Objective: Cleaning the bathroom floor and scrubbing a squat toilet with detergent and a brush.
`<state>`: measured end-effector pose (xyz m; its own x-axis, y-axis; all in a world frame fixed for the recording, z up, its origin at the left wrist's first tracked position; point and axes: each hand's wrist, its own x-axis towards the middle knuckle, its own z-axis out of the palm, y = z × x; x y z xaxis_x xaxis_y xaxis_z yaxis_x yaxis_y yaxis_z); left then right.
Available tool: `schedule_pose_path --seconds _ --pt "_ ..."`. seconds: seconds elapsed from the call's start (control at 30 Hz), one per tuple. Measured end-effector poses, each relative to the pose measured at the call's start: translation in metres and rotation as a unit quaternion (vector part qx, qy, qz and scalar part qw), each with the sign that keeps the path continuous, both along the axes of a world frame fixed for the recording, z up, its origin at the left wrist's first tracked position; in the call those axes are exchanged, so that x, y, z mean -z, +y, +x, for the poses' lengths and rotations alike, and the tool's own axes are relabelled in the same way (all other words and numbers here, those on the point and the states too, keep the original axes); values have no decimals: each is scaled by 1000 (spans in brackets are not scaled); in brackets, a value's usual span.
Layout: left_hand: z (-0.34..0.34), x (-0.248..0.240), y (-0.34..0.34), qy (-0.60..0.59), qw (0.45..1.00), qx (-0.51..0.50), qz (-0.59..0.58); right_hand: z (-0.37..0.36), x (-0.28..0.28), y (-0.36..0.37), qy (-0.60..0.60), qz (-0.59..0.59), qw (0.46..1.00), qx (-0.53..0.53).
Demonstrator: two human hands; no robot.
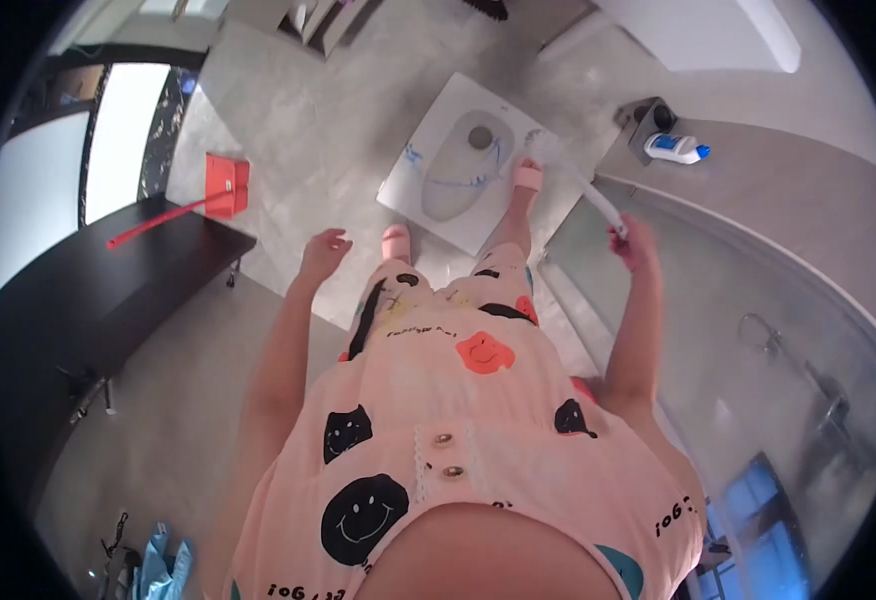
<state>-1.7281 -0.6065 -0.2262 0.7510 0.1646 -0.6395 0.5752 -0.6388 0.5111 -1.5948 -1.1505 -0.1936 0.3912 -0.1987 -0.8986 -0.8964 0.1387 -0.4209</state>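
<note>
The right hand [635,245] is wrapped around the end of a long white toilet brush [598,203], which slants down to the right corner of the squat toilet [405,187]; its far end is blurred. The left hand [326,255] holds nothing, fingers loosely curled. Blue streaks [473,182] mark the bowl and rim. Short, low strokes should spread them well without splashing, covering the far drain end too. The right slipper [528,175] stands on the toilet's edge, so strokes should stay off it. The ledge [748,180] and glass panel [693,245] limit swing rightward; the floor [298,130] leftward gives more room.
</note>
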Motion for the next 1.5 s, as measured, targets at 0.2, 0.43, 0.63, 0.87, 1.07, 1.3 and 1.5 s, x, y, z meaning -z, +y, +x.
schedule_pose_path --seconds 0.2,0.43,0.63,0.87,1.07,1.3,1.5 --pt "-61 47 40 65 997 -31 0 -114 99 147 197 248 946 -67" --pt "-110 152 -35 84 986 -68 -123 -120 237 274 -72 -136 869 -470" --pt "-147 211 -142 157 969 -114 -152 -133 360 280 -206 -250 629 -707" --pt "-167 262 -187 113 939 -214 -244 25 423 221 -263 -433 662 -552" --pt "-164 267 -179 94 970 -118 -192 -128 408 263 -138 -267 592 -748" --pt "-135 258 -179 71 966 -113 -222 -27 412 218 -151 -370 633 -663" --pt "-138 253 -168 96 964 -122 -216 -92 399 241 -197 -309 610 -703"
